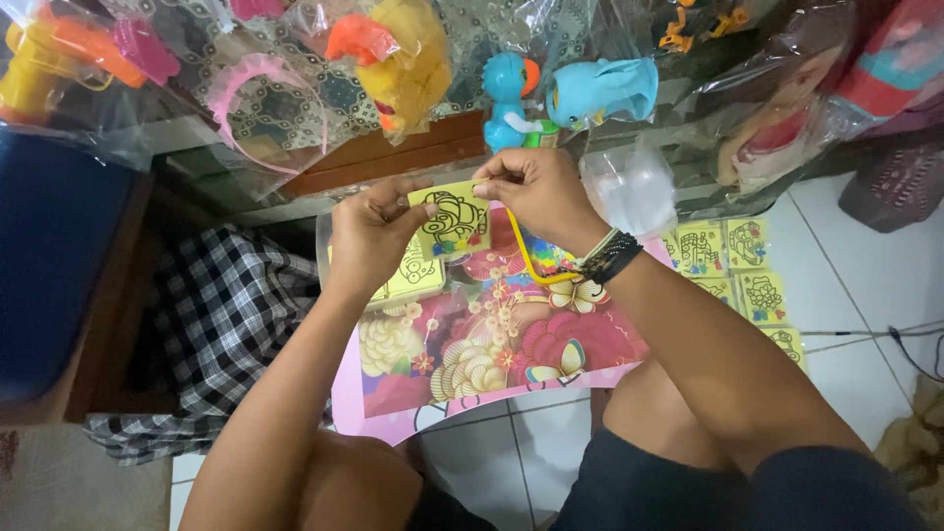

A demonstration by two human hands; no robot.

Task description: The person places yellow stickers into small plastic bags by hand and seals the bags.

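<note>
Item: small yellow card (pixel 450 220) with a black-outlined cartoon picture, held up between both hands above a pink floral sheet (pixel 511 339) that lay across the lap.

Left hand (pixel 374 234) — grip closed on the card's left edge, thumb over the front. Right hand (pixel 531 192) — fingertips pinched narrow at the card's top right corner, as if working at a layer there; a thin yellow band (pixel 526 261) looped below that wrist, beside a dark beaded bracelet (pixel 610 258).

Handling note: the card would do best kept flat and steady by the left hand, while the right pinches only at the very corner, so nothing creases.

Nearby: more yellow cards (pixel 733 265) on the tiled floor at right; bagged plastic toys (pixel 551 93) along the top; checked cloth (pixel 221 315) at left.

Unclear: whether the corner layer had lifted — fingers covered it. The cards under the left hand were mostly hidden.
</note>
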